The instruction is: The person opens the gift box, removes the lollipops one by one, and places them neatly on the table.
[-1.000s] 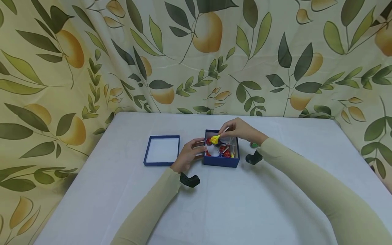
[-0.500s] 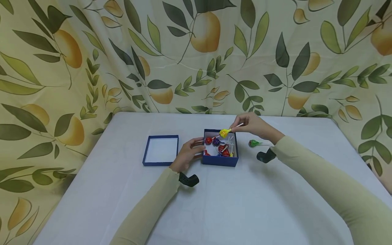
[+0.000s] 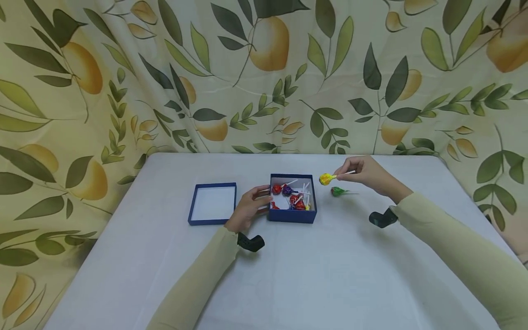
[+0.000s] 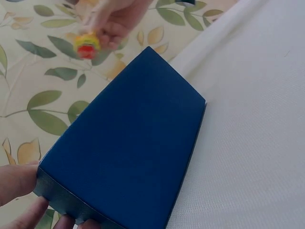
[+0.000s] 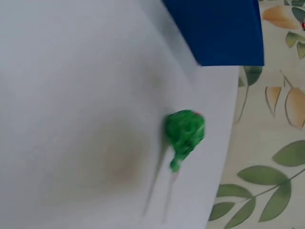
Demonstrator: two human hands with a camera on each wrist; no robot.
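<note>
A blue box (image 3: 292, 216) without its lid holds several wrapped lollipops (image 3: 296, 200), red, purple and yellow, with white sticks. My left hand (image 3: 246, 208) holds the box's left side; in the left wrist view its thumb (image 4: 16, 183) is at the top corner and the fingertips lie along the side wall. Right of the box, my right hand (image 3: 365, 174) pinches the stick of a yellow lollipop (image 3: 326, 179) in the air, head pointing left. Below that hangs over a green lollipop (image 3: 338, 191) on the table, stick to the right. The right wrist view does not show the right hand.
The box's lid (image 3: 212, 204) lies to the left, its white inside up. A white cloth covers the table (image 3: 313, 275). Behind it hangs a leaf-and-fruit patterned curtain (image 3: 231, 87). Each wrist carries a black camera (image 3: 382, 218).
My right hand has lifted the yellow lollipop out of the box and carried it right, past the box's edge. The green lollipop has come into full view. My left hand stays at the box.
</note>
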